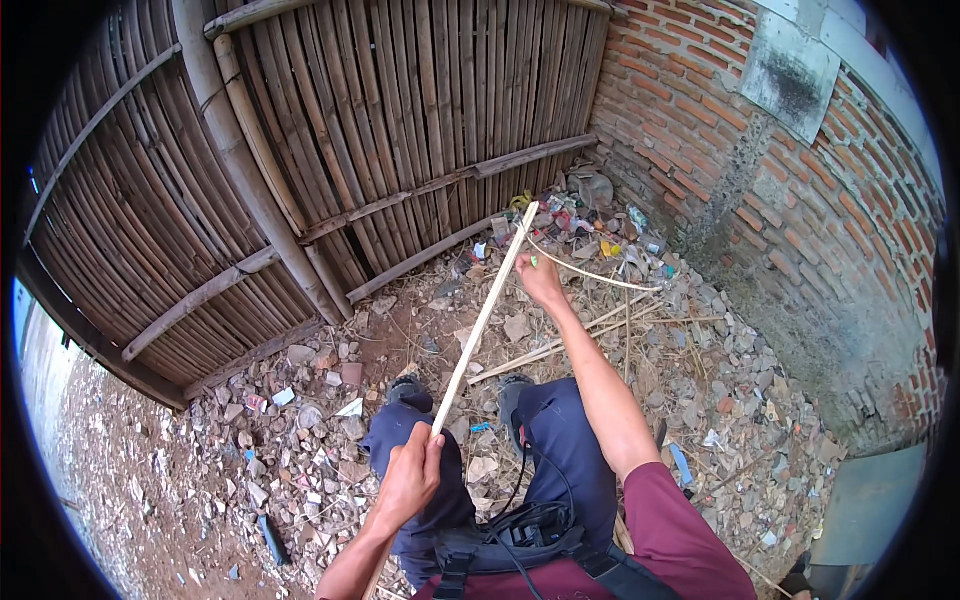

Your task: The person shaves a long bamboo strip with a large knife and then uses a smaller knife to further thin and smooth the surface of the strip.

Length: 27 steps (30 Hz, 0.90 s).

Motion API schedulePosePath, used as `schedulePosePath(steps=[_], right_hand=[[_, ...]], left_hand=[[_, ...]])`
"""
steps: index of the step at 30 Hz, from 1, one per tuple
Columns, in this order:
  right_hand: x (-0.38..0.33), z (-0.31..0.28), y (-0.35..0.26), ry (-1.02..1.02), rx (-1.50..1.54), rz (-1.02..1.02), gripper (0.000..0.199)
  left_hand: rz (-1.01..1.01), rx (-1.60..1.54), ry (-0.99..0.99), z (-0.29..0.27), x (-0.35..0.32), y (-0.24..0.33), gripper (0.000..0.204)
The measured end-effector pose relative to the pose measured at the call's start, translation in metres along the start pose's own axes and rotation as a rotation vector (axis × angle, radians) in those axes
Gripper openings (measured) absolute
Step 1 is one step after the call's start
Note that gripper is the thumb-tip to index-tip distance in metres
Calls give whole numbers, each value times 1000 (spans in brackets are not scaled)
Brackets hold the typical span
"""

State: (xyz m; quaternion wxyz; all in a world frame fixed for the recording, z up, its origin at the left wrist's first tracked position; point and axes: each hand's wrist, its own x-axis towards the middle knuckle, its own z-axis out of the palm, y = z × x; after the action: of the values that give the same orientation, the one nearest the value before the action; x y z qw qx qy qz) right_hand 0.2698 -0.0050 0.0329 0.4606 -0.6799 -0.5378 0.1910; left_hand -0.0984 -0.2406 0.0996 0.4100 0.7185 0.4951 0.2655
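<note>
Person seated or crouched, seen from above; knees in dark blue trousers (560, 440), maroon sleeve at lower right. Left hand (408, 478) low in the frame, fingers (428, 447) wrapped tight around the near end of a long pale bamboo strip (480, 320). The strip runs straight up and away from the body, tilted rightward, its far end reaching toward the base of the fence. Right hand (540, 278) stretched out at arm's length, just beside the upper part of the strip; fingers curled together on a small tool with a green tip, too small to tell its kind. A thin curl of pale sliver (590, 275) arcs off to the right from near that hand, out over the rubble. Whether the right hand touches the strip itself cannot be told. Ground (250, 450) is bare earth strewn with broken brick, stones and scraps of litter; more pale bamboo slivers (560, 345) lie crossed on it just right of the strip. Woven bamboo fence (400, 120) with horizontal poles stands ahead and to the left; red brick wall (800, 200) meets it at the corner on the right, litter piled at the foot. Black strap harness at the waist, lower centre.
</note>
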Motion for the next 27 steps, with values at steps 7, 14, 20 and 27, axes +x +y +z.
schedulePosePath(steps=[7, 14, 20, 27], right_hand=[[-5, 4, -6, 158, -186, -183, 15], [2, -22, -6, 333, -460, -258, 10], [35, -61, 55, 579, -222, 337, 17], [31, -123, 166, 575, -553, 335, 26]], left_hand=[[31, 4, 12, 2, -1, -3, 22], [14, 3, -29, 8, -23, -1, 18], [-68, -5, -154, -3, -53, 19, 20], [-184, -149, -64, -35, -41, -33, 27]])
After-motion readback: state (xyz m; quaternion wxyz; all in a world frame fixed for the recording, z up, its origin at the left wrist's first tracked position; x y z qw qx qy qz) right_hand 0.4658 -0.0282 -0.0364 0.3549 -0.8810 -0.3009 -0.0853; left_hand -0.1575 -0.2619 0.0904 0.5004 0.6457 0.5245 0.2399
